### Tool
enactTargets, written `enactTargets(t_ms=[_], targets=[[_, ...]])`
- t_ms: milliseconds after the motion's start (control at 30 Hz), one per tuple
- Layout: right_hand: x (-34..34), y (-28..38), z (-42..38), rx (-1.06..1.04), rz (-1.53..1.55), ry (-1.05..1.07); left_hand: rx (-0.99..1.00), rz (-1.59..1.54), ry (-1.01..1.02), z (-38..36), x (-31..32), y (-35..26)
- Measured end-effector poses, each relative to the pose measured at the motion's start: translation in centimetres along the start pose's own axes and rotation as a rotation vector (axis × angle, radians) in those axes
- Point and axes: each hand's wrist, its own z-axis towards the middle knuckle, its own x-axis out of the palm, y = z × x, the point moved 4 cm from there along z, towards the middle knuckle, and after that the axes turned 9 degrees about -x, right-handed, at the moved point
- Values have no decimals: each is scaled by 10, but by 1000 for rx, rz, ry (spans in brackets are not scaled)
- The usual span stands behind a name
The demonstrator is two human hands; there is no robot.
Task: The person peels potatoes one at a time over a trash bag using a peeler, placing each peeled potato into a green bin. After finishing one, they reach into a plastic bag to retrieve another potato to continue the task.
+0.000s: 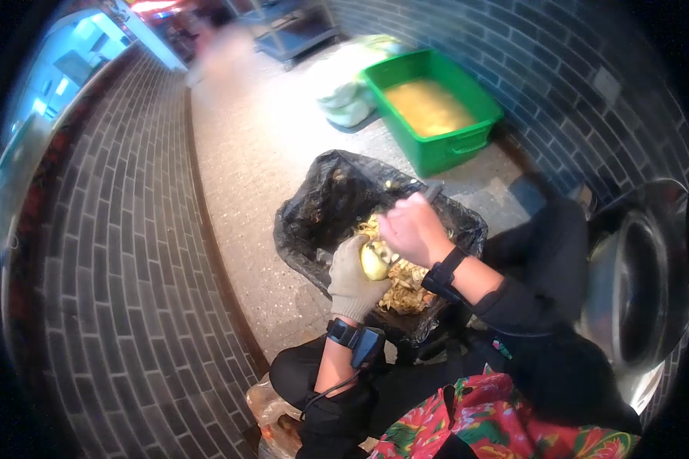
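Observation:
My left hand (354, 281), in a pale knit glove, is wrapped round a yellowish-green peeled vegetable or fruit (374, 261). Just right of it is my bare right hand (415, 229), its fingers closed on a tool with a dark handle (434, 190); the tool's working end is hidden by the hand. Both hands are over a container lined with a black plastic bag (298, 222). Yellow and brown peelings (408, 294) lie inside it, below the hands.
Beyond the bag stands a green tub (436, 153) with yellowish contents. Pale bags (348, 92) sit beside it. A large metal basin (635, 283) is at the right, a clear plastic bag (270, 409) at lower left. Brick walls flank both sides; a cart (291, 34) stands farther back.

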Motion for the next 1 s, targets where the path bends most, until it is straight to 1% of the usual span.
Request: enactTargets(t_ms=[67,100,233,300,333,367,400,433,467,500,533,567,600,667,700,733,767,800,833,867,900,933,967,1000], targets=[[5,12,-1,-74,47,96,-17,0,-4,-1,0,-2],[7,13,-4,-59,89,114,-32,2,-3,-2,0,-2],[21,-7,-15,-18,83,42,40,20,-18,-4,-1,2],[26,-35,-16,-62,-231,77,-15,-174,18,-3,-8,4],[27,-48,-19,42,-324,237,-69,-257,46,-4,-18,-9],[26,-61,-20,190,-262,367,-52,-302,18,-4,-20,-8],[22,-68,-23,147,-271,274,-34,-347,-19,-4,-20,-4],[23,-74,-24,156,-233,293,-59,-326,-24,-2,-18,4],[13,-72,-19,137,-190,339,-91,-310,-30,0,-17,10],[13,-75,-17,179,-199,484,-180,-319,-7,0,-16,17],[18,-83,-19,187,-77,454,-269,-332,21,0,-14,24],[7,-80,-6,289,161,545,-230,-297,-6,0,-14,29],[12,-85,-1,226,132,589,-193,-260,-24,2,-14,32],[-6,-80,23,278,341,561,-398,-272,-10,2,-20,36],[-11,-82,34,272,348,550,-372,-344,-20,9,-25,33],[-14,-83,45,287,437,540,-368,-336,-29,16,-31,34],[-17,-86,55,301,528,534,-418,-338,0,22,-36,36],[-20,-88,65,288,537,537,-474,-341,25,29,-40,33],[-22,-92,72,330,645,499,-485,-478,2,37,-37,40],[-21,-98,77,376,755,460,-495,-469,-9,47,-36,48],[-6,-109,73,373,767,461,-517,-479,15,58,-33,55],[18,-127,62,483,903,418,-539,-491,44,71,-30,58],[37,-143,55,594,1032,369,-545,-414,25,83,-30,48],[47,-152,53,604,1036,363,-546,-408,34,95,-21,51]])
